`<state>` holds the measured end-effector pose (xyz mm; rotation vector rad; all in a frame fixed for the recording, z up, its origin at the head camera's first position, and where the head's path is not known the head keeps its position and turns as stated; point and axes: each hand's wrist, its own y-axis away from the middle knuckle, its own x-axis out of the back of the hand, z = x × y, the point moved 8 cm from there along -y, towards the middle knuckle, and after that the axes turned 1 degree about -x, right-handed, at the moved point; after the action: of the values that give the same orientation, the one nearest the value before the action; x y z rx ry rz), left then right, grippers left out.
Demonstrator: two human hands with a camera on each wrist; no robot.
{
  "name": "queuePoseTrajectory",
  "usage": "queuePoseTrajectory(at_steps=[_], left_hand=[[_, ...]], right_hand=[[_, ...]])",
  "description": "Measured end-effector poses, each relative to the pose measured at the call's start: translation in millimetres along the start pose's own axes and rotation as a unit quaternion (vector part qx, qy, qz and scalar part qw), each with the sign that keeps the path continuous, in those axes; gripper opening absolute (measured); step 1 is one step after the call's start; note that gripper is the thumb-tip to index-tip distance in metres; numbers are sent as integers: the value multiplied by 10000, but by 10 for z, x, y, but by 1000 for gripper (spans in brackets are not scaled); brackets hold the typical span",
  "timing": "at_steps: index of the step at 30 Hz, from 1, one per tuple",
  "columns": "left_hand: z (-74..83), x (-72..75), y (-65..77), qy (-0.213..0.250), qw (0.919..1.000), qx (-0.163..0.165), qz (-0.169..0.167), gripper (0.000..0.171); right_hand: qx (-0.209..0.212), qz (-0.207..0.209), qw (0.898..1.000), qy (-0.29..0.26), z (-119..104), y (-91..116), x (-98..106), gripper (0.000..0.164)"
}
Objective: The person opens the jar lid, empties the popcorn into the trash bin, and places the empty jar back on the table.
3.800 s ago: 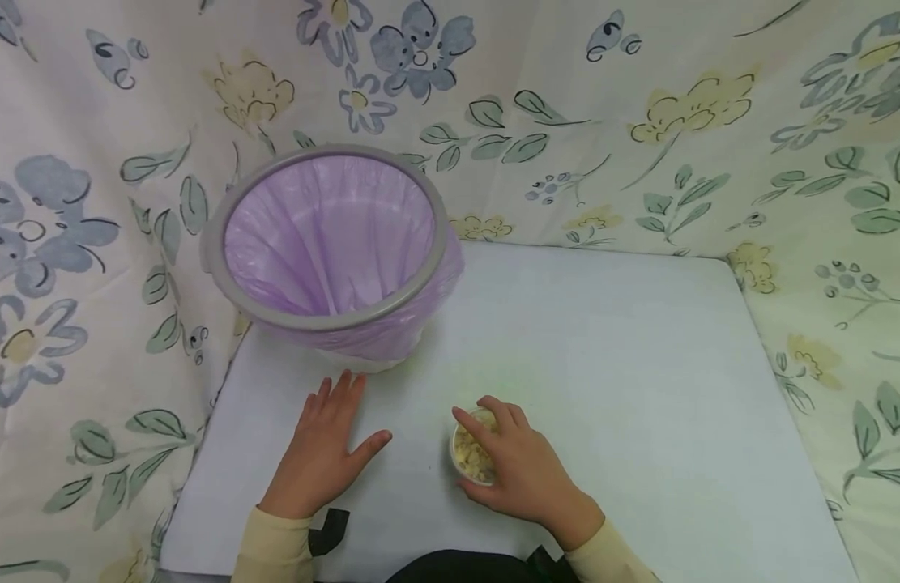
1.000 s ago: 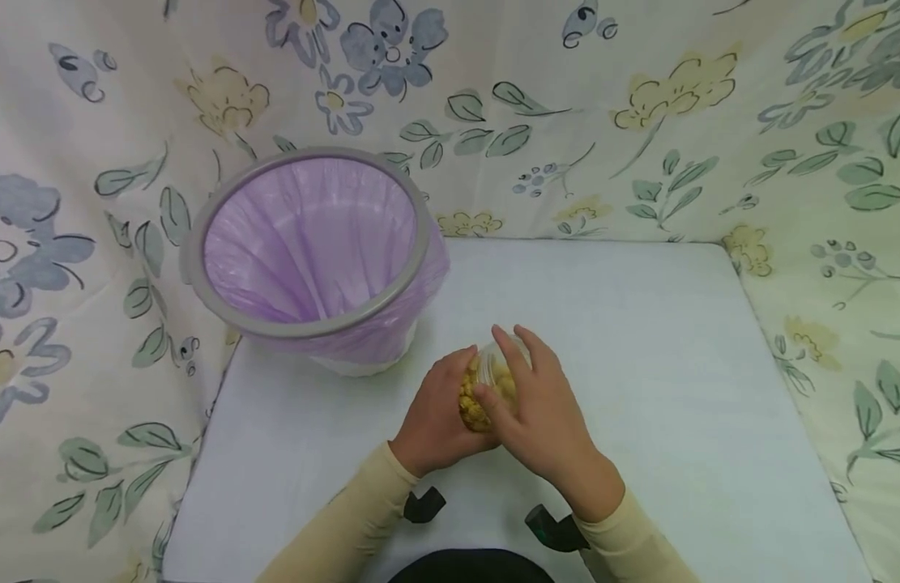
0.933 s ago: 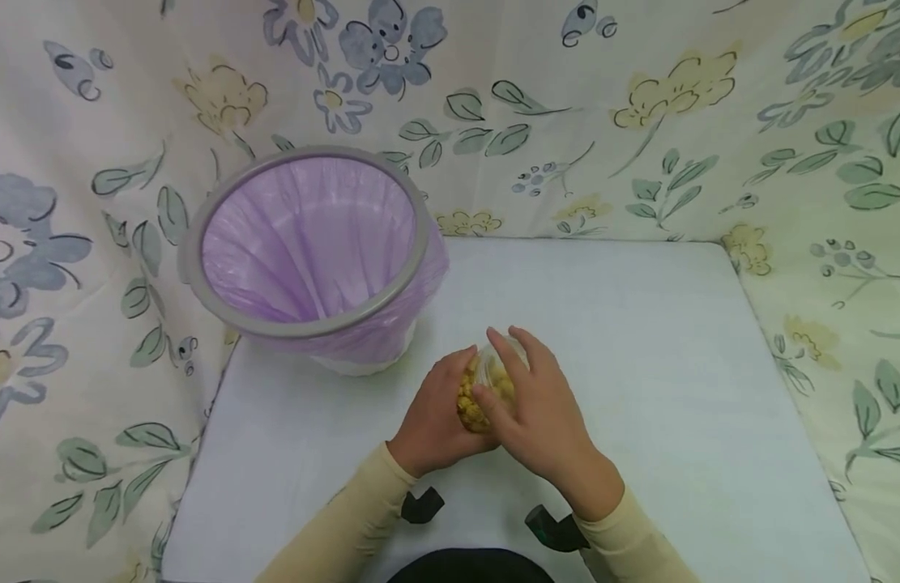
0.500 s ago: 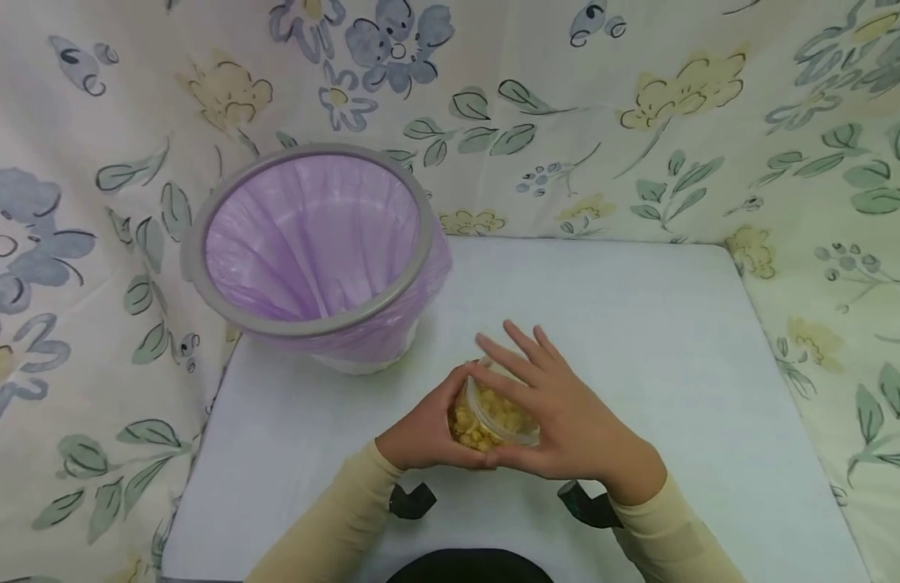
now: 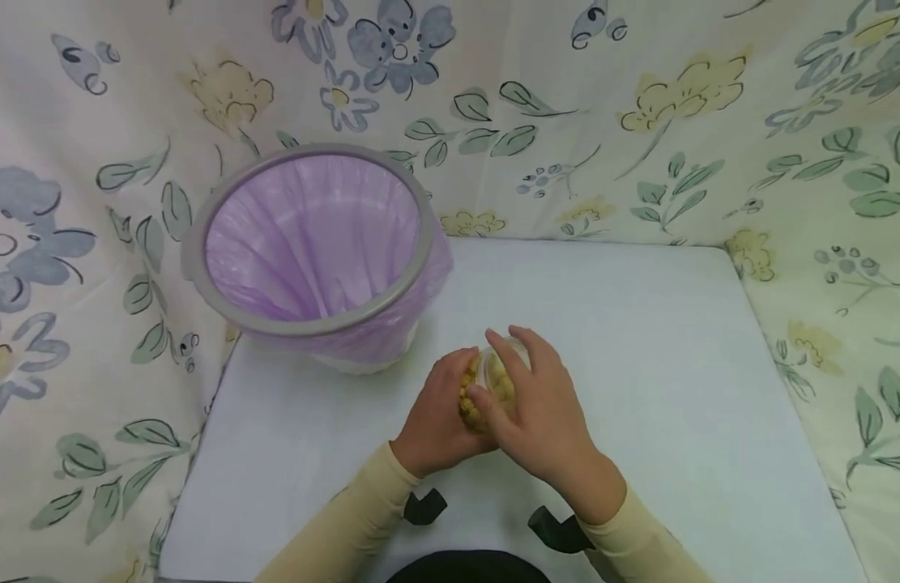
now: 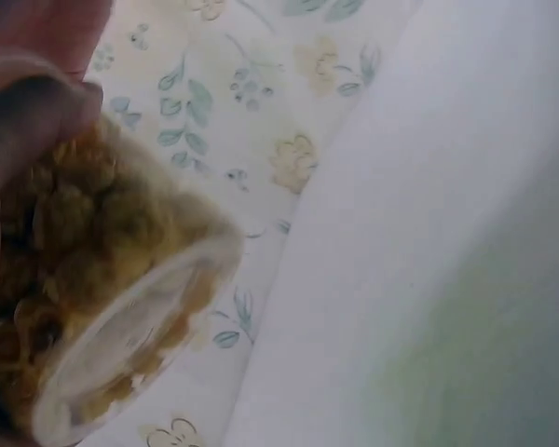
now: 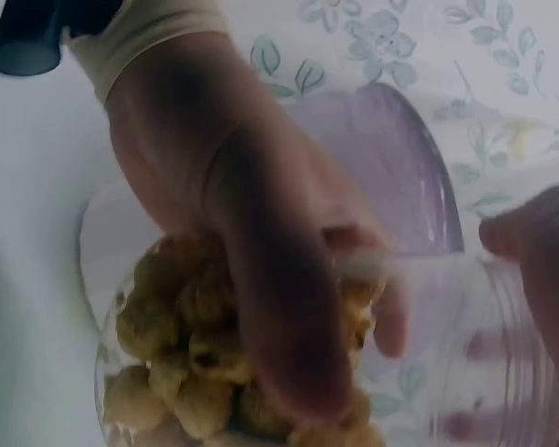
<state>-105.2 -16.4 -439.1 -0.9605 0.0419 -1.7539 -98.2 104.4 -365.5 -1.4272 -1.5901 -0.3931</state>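
Left hand (image 5: 442, 417) — fingers curled round a tilted clear jar (image 5: 470, 401) of yellowish pieces (image 7: 205, 410) | right hand (image 5: 540, 417) — thumb and spread fingers gripping the jar's right end | jar: between both hands, near-middle part of the white counter (image 5: 639, 364) | grey-rimmed bin (image 5: 311, 328), purple liner (image 5: 311, 235): far left

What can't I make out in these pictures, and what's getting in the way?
Clear jar: head view, the left hand and right hand hide much of its side and mouth.
Puffed snack pieces: left wrist view, too blurred to say exactly which food.
Purple-lined bin: head view, its near rim hides the bottom.
Black rounded object: head view, cut off by the bottom edge.
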Motion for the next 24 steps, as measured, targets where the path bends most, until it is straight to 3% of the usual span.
queuePoseTrajectory(at_steps=[3,6,8,10,17,24], left_hand=[[-60,-28,23,921,9937,441,-452,109],[-106,-86,71,2071,9698,909,-916,111],[-119,-121,114,2583,9534,1109,-1099,110],[-112,-148,144,2797,9464,1071,-1210,110],[-124,-142,178,2801,9484,928,-1163,112],[-160,-57,183,2594,9569,903,-946,112]], right_hand=[[715,114,9973,-73,-34,-9,44,63],[1398,6,9896,-334,-63,3,81,60],[1700,-150,9841,-497,-80,27,88,59],[1886,-239,9801,-570,-90,53,87,57],[2007,-163,9770,-707,-60,124,125,57],[1725,-76,9828,-660,93,229,160,59]])
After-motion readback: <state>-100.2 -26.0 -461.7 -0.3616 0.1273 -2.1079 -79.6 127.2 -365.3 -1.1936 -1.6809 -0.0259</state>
